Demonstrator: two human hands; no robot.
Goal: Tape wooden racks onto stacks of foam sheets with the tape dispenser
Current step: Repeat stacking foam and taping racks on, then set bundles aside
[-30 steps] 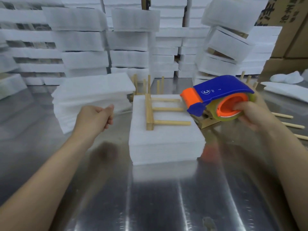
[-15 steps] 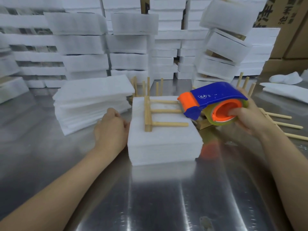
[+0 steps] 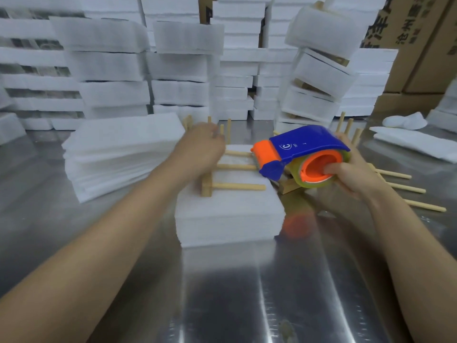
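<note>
Half a second on, I'm watching the left hand moving from the side of the foam stack onto the wooden rack lying on top, probably steadying it for taping. The right hand is clamping the tape dispenser just above the stack's right edge. Blur is hiding whether the left fingers are gripping or only pressing.
</note>
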